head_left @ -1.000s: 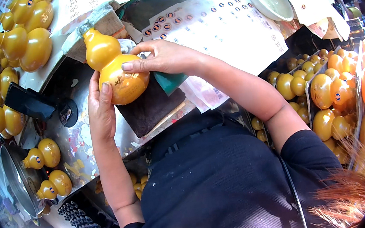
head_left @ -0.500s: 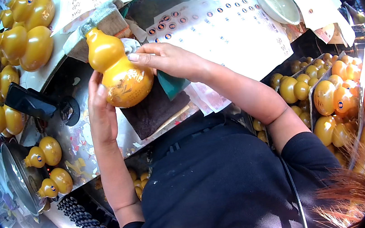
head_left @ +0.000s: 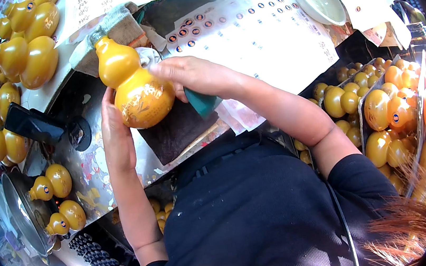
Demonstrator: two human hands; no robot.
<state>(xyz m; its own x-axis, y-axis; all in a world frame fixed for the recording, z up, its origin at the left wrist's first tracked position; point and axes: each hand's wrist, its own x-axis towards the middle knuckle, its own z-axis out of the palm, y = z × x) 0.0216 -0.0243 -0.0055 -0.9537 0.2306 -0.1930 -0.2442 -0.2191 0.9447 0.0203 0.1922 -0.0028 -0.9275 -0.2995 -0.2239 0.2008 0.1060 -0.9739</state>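
Note:
A glossy yellow gourd-shaped bottle (head_left: pixel 142 101) leans away from me, its clear neck against a folded grey cloth (head_left: pixel 120 25). Its lower bulb bears golden markings with whitish patches among them. My left hand (head_left: pixel 117 129) is closed round the left side of that bulb, with the fingertips partly hidden behind it. At the bulb's right, my right hand (head_left: pixel 195 75) is closed on a flat dark-green scraper (head_left: pixel 201 103), its thumb side near the bottle's waist. Under the bottle lies a dark cloth pad (head_left: pixel 171 138).
Sheets of round stickers (head_left: pixel 259 31) cover the table to the right, beside a white bowl (head_left: pixel 319 0). More gourd bottles (head_left: pixel 39 61) stand at left; boxed ones (head_left: pixel 378 110) are at right. A phone on a stand (head_left: pixel 33 123) stands left of the bottle.
My right hand has slid slightly down and away from the bulb's face, and the green scraper has turned with it. The left hand still holds the bottle; the whole view has shifted a little.

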